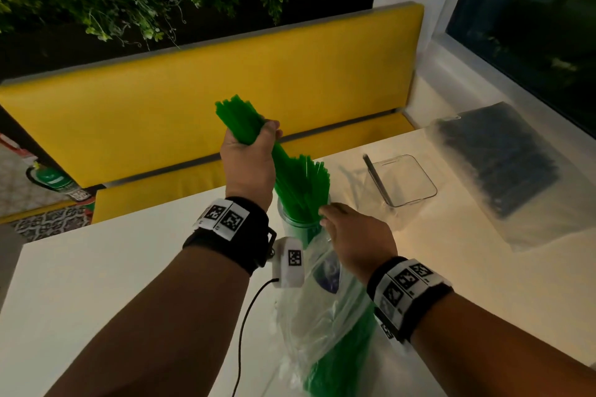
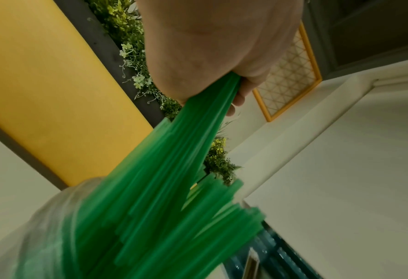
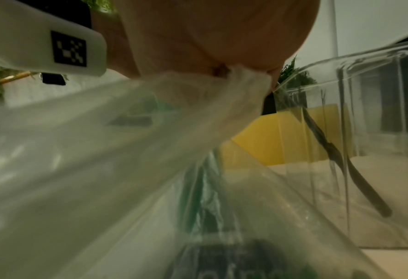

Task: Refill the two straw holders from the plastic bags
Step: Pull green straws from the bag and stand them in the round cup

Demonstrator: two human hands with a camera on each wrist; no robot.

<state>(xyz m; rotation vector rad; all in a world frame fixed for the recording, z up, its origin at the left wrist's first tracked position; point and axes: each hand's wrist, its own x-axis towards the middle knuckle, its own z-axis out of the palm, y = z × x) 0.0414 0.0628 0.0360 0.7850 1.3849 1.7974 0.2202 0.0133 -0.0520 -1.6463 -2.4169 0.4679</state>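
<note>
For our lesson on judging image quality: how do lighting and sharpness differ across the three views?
Head view: dim and warm, fairly sharp, left hand gripping green straws. Left wrist view: straws smeared soft up close. Right wrist view: plastic bag, pinched by the right hand, blurs into haze.

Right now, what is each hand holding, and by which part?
Left hand grips a bunch of green straws near its upper end. Right hand pinches the clear plastic bag at its top edge.
</note>
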